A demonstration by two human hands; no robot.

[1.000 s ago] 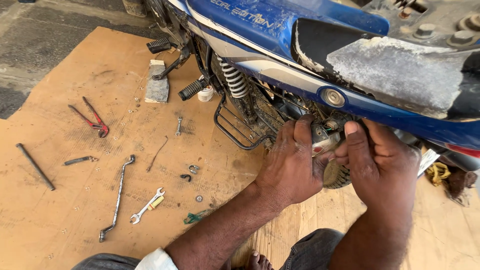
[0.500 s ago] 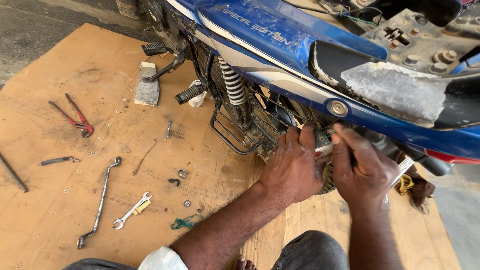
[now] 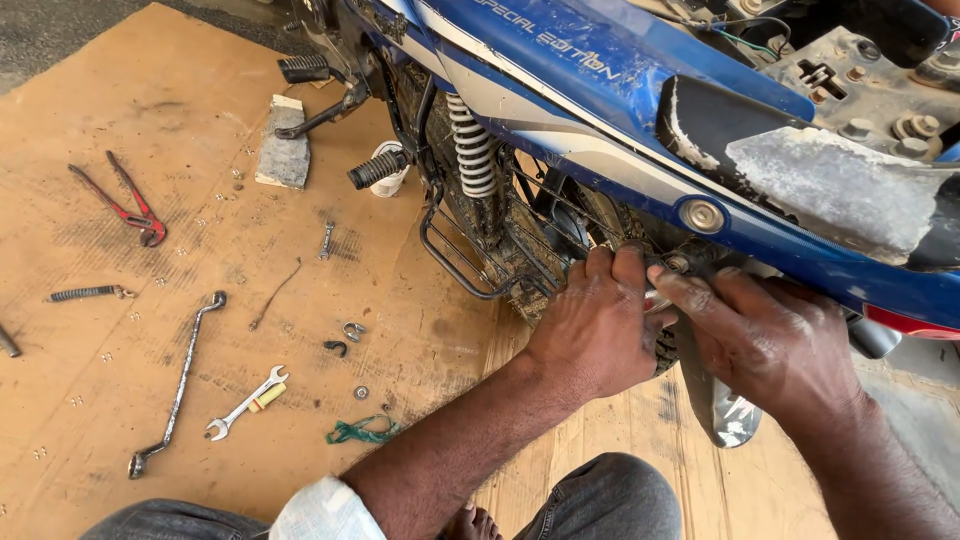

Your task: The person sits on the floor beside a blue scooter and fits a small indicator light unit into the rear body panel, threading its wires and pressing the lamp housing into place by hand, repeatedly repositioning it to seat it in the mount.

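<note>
Down low beside a blue motorcycle (image 3: 600, 70), two hands work at a small metal fitting under the tail panel.

Seen from the head camera, the left hand (image 3: 597, 325) curls its fingers over the small metal fitting (image 3: 660, 298) near the rear wheel, while the right hand (image 3: 770, 340) pinches the same part from the other side, thumb and fingers closed narrow on it; what exactly they grip is hidden by the knuckles. Both arms reach in from below the blue side panel, just behind the white-coiled shock absorber (image 3: 472, 145). Tools lie within reach on the plywood sheet (image 3: 100, 400) covering the floor: red-handled pliers (image 3: 125, 205), a long offset ring spanner (image 3: 178, 385), a small open-ended spanner (image 3: 246, 402), a coil spring (image 3: 85, 293), loose washers.
</note>
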